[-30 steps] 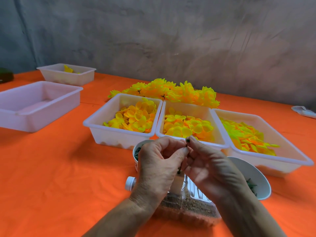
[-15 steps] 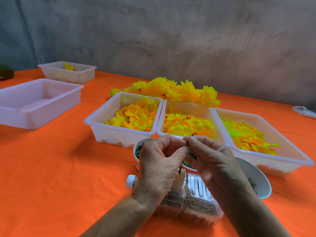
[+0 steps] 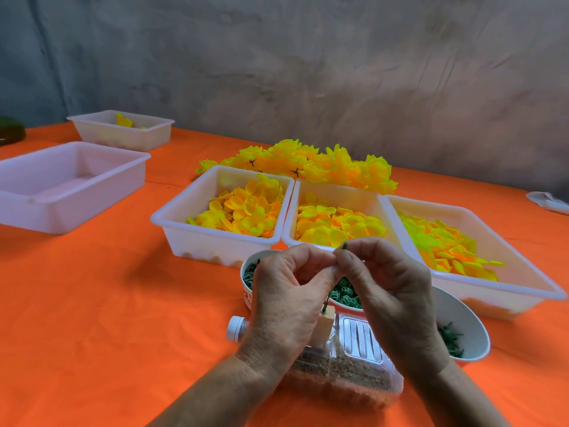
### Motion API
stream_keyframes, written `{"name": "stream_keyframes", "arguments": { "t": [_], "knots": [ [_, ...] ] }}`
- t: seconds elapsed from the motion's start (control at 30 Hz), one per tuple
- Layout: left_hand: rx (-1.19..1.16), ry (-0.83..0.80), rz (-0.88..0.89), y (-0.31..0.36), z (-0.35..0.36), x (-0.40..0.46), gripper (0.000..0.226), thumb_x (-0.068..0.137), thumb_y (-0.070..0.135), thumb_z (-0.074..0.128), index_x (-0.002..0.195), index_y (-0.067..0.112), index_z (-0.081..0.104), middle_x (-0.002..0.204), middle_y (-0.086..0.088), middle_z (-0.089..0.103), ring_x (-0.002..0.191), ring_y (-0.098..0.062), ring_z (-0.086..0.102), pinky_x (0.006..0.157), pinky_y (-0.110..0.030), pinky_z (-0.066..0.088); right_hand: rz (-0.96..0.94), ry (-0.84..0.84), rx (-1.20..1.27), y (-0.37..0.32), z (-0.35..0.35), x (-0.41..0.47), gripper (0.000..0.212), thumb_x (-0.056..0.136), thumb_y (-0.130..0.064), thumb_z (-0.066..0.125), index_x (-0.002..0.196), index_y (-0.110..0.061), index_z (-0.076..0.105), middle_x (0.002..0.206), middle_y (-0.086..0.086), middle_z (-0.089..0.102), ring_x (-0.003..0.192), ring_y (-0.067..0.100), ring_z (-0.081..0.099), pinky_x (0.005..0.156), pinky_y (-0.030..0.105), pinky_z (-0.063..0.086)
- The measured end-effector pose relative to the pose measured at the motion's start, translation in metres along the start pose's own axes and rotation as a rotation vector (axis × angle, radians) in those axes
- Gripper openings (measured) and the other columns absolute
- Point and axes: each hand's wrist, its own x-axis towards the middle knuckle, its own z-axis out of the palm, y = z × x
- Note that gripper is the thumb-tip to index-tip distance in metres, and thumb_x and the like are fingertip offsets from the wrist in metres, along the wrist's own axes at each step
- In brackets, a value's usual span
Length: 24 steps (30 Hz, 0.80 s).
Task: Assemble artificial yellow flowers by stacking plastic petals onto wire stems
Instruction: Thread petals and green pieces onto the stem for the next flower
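In the head view, your two hands meet just below the centre of the frame. Your right hand (image 3: 391,291) has thumb and forefinger pinched together on a small dark green stem piece (image 3: 345,246), whose tip pokes up above the fingertips, its long axis roughly upright. Your left hand (image 3: 289,291) curls in from the left, its fingertips touching those of the right at the same spot; whether it also grips the piece you cannot tell, since the fingers hide it.

The yellow plastic petals (image 3: 243,211) you need lie higher in the frame, beyond your fingertips, in three white rectangular plastic trays: the left tray (image 3: 172,220), the middle tray (image 3: 338,192) and the right tray (image 3: 542,291). The middle tray sits directly behind the pinch, so either hand can reach it (the left looks freer to go).

Behind the trays lies a heap of finished yellow flowers (image 3: 308,164). Under your hands stands a small wooden block with a pin (image 3: 324,325) on a clear plastic bottle (image 3: 354,365), on the orange tablecloth (image 3: 92,303).
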Motion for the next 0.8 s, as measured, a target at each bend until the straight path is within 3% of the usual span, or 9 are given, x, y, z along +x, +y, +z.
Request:
{"name": "stream_keyframes", "arguments": {
  "t": [0.2,0.37,0.43,0.57,0.73,0.8],
  "knots": [
    [-0.009,-0.021,0.015,-0.0012,-0.0006,0.0009,0.004,0.077,0.009,0.074,0.079,0.012,0.073,0.075,-0.003,0.074,0.071,-0.015,0.071,0.065,-0.021,0.055,-0.250,0.095,-0.319,-0.0001,0.0023,-0.0004,0.004,0.080,-0.009,0.066,0.077,-0.006,0.065,0.076,0.001,0.064,0.070,0.006,0.061,0.066,0.018,0.050],
    [-0.005,0.020,-0.015,0.0002,0.0001,0.0007,0.014,0.068,0.023,0.076,0.077,0.013,0.074,0.073,-0.003,0.074,0.069,-0.015,0.071,0.066,-0.032,0.058,0.064,0.076,0.087,-0.0012,0.0045,0.0001,0.003,0.079,-0.012,0.068,0.077,-0.012,0.068,0.071,0.005,0.070,0.064,0.010,0.065,0.061,0.021,0.053],
    [-0.003,0.024,-0.028,0.0012,0.0000,0.0005,0.015,0.068,0.024,0.076,0.077,0.012,0.074,0.073,-0.005,0.073,0.069,-0.019,0.071,0.068,-0.039,0.058,0.047,0.047,0.065,-0.0012,0.0030,0.0007,0.007,0.081,-0.009,0.071,0.077,-0.014,0.068,0.071,0.002,0.070,0.065,0.008,0.065,0.062,0.020,0.052],
    [0.020,0.003,-0.006,0.0036,-0.0005,0.0000,0.009,0.070,0.020,0.076,0.077,0.015,0.074,0.073,-0.003,0.074,0.068,-0.014,0.070,0.065,-0.029,0.057,-0.033,0.028,0.012,-0.0015,0.0000,-0.0006,0.004,0.078,-0.012,0.066,0.077,-0.015,0.066,0.073,-0.002,0.067,0.069,0.010,0.064,0.066,0.023,0.051],
    [0.065,0.019,0.022,0.0044,-0.0023,-0.0010,0.007,0.075,0.015,0.079,0.079,0.014,0.073,0.073,-0.007,0.073,0.070,-0.021,0.070,0.066,-0.033,0.056,-0.041,0.010,-0.047,-0.0016,0.0012,0.0031,0.005,0.079,-0.014,0.065,0.080,-0.009,0.067,0.075,0.006,0.067,0.071,0.016,0.064,0.067,0.029,0.052],
    [0.125,0.057,0.075,0.0080,-0.0044,-0.0003,0.014,0.072,0.028,0.076,0.079,0.017,0.072,0.071,-0.004,0.071,0.069,-0.021,0.069,0.064,-0.033,0.057,-0.058,0.006,-0.078,-0.0030,0.0021,0.0047,0.007,0.080,-0.015,0.065,0.081,-0.009,0.067,0.075,0.006,0.067,0.070,0.015,0.064,0.066,0.028,0.052]
  ]
}}
